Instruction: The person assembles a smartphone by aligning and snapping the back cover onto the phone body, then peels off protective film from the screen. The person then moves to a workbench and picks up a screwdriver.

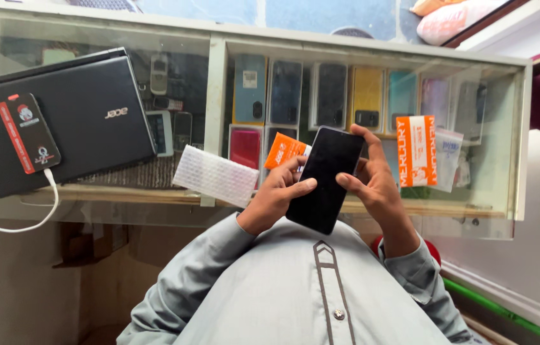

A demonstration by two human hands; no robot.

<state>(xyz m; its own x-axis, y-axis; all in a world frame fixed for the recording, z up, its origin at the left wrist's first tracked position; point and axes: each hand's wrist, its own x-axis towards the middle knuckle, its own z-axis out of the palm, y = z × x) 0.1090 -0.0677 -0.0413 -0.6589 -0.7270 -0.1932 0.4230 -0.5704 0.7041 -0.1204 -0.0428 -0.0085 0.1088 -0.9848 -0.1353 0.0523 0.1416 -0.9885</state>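
A black smartphone (326,179) is held between both hands above the person's chest, screen dark. The left hand (276,195) grips its left edge, thumb lying on the glass, and also pinches a small orange packet (284,151) behind it. The right hand (375,182) closes around the right edge. The fingers behind the phone are hidden. In front is a glass counter (219,108) with phones inside; a closed black laptop (72,118) lies on top.
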